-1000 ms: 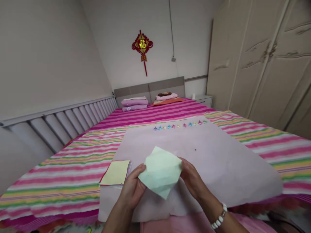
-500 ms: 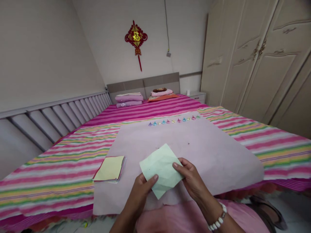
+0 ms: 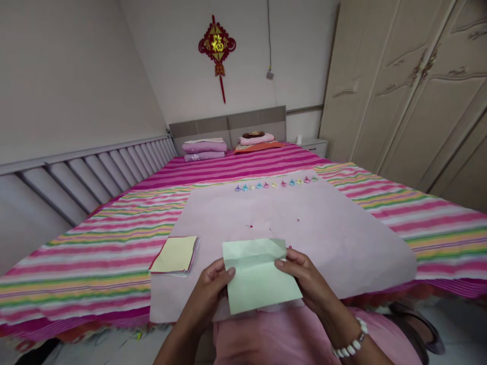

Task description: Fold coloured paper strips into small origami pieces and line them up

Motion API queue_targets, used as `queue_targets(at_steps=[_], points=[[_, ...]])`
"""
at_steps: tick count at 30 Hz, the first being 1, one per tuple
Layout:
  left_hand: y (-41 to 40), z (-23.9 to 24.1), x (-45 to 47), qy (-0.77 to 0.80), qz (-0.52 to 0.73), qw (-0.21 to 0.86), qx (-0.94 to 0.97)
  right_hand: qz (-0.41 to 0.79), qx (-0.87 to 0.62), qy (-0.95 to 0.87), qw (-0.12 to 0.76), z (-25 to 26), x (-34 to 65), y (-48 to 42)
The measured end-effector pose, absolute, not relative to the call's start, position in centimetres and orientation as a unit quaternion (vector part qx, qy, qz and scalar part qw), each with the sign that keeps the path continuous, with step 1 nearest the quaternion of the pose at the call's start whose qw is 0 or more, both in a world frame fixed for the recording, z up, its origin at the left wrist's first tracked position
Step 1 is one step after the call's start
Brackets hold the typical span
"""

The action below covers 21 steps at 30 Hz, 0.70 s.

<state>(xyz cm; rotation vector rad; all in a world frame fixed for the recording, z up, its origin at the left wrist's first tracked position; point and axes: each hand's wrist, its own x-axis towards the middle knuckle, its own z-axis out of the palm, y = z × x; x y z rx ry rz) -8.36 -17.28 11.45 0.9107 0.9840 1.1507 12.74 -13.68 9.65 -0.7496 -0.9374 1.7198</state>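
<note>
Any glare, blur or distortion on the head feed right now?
Head view: soft light, a bright gold gleam on the red wall ornament; wide-angle stretch tilts the wardrobe at right; creases in the green paper read clearly, no obvious motion blur; the row of tiny folded pieces lacks fine detail.

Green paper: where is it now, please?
The green paper is low centre in the head view, held by the left hand and right hand, right of the stack.

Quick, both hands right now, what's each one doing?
Left hand: closed, pinching the left edge of the pale green paper sheet.
Right hand: closed, pinching its right edge.
</note>
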Motion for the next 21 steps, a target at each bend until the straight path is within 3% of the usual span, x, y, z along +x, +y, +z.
queue_targets(at_steps=[4,12,21], points=[[-17.8,11.6,-8.9,0.457,0.509,0.611,0.398,0.705,-0.294,-0.384,0.518,9.4,13.2,-13.6],[-19.8,12.2,-8.4,0.461,0.474,0.365,0.655,0.722,-0.259,-0.337,0.546,9.0,12.8,-13.8],[-17.8,11.7,-7.7,0.470,0.501,0.528,0.499,0.663,-0.320,-0.397,0.548,9.2,13.1,-13.4]])
